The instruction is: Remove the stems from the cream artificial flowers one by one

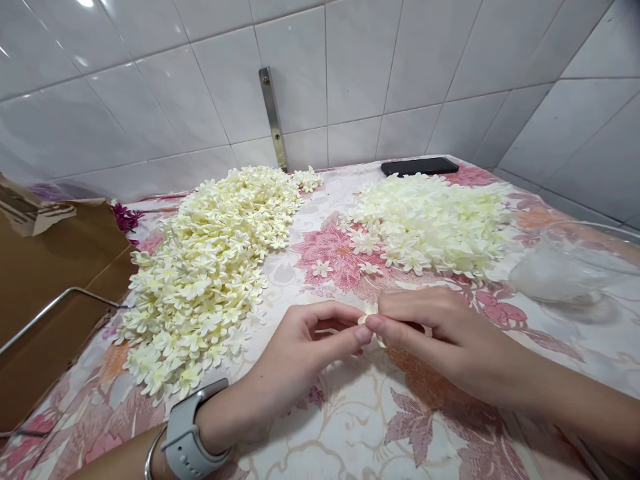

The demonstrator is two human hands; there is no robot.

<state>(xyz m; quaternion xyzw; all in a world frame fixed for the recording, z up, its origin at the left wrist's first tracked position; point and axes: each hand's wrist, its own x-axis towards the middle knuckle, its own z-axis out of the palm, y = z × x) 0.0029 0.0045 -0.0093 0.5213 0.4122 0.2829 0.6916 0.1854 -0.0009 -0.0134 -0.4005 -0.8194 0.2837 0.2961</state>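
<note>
My left hand (320, 333) and my right hand (435, 327) meet at the middle of the table, fingertips pinched together. Between them is a small cream artificial flower (369, 315), mostly covered by the fingers. Both thumbs and index fingers press on it. To the left spreads a large heap of yellowish-cream flowers (215, 260). Beyond my right hand lies a second heap of paler flowers (435, 223). A couple of single flowers (322, 268) rest on the cloth between the heaps.
A floral tablecloth (330, 433) covers the table. A black phone (420, 166) lies near the tiled wall (357, 60). At the right stands a clear bowl (565, 263) with whitish contents. A cardboard box (60, 267) and a bent metal rod (45, 313) occupy the left side.
</note>
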